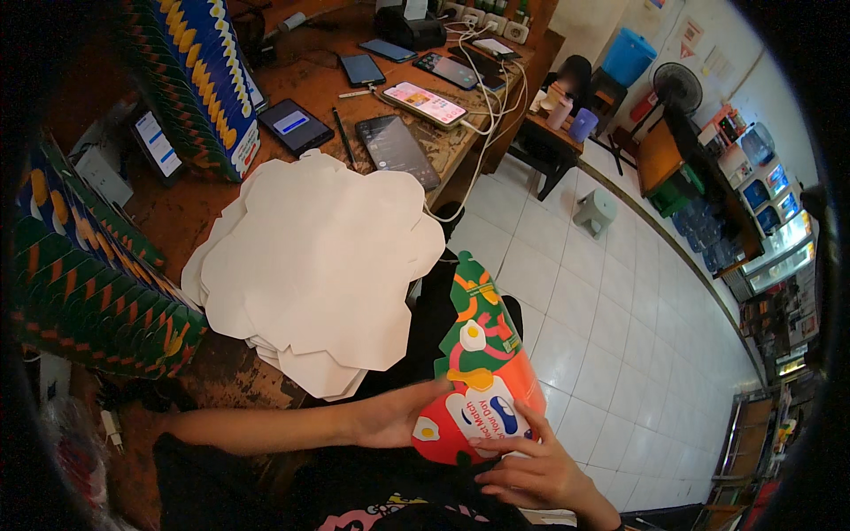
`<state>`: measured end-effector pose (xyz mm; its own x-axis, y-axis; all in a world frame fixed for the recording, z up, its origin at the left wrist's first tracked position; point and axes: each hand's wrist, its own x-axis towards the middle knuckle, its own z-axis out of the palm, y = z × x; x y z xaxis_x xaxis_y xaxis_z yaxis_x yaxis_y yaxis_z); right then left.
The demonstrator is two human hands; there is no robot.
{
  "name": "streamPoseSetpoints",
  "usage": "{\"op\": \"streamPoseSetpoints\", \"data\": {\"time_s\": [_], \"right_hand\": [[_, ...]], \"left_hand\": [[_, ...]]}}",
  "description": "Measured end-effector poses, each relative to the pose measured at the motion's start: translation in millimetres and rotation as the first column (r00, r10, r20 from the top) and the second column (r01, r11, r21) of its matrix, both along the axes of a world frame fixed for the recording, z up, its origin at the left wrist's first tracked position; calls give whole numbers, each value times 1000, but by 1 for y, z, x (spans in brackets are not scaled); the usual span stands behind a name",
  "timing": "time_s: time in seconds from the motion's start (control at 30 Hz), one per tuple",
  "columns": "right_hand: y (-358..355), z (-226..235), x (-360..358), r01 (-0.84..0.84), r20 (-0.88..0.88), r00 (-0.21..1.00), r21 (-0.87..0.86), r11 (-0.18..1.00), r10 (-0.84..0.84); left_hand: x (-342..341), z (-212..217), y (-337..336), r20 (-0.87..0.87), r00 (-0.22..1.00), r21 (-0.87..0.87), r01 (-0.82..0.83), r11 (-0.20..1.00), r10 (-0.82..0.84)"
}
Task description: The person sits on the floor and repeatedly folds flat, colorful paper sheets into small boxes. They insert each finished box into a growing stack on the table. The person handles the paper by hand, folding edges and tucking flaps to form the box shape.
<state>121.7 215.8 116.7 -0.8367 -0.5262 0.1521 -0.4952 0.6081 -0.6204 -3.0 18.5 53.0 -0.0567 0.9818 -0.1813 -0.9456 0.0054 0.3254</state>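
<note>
A die-cut printed card (482, 403), red, orange and green with fried-egg pictures, is held over my lap, bent into a curve. My left hand (398, 416) grips its left edge, the thumb on the printed face and the other fingers hidden behind. At the lower right edge, my right hand (536, 465) pinches the card between its fingers. Left of the card lies a stack of white scallop-edged sheets (319, 257), blank side up, on the wooden table (257, 376). Two rows of nested printed cards stand at the left, a near one (106, 305) and a far one (190, 84).
Several phones lie on the table's far part, among them a lit one (425, 102) on a white cable (490, 111), plus a black pen (343, 137). Beyond the table edge are white floor tiles (611, 327), a grey stool (595, 212), a fan (677, 87) and a seated person (567, 84).
</note>
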Motion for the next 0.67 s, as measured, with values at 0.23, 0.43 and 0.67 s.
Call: {"op": "streamPoseSetpoints", "data": {"time_s": [0.23, 0.43, 0.67], "right_hand": [[3, 2, -14, 272, -140, 954, 29, 962, -266], [5, 3, -33, 343, -58, 939, 190, 920, -338], [6, -11, -39, 313, 81, 945, 63, 948, -317]], "left_hand": [[10, 1, 4, -684, 728, -203, -121, 972, -53], [6, -1, 2, -762, 638, -211, -80, 974, -112], [4, -5, 1, -736, 643, -275, 2, 961, -212]]}}
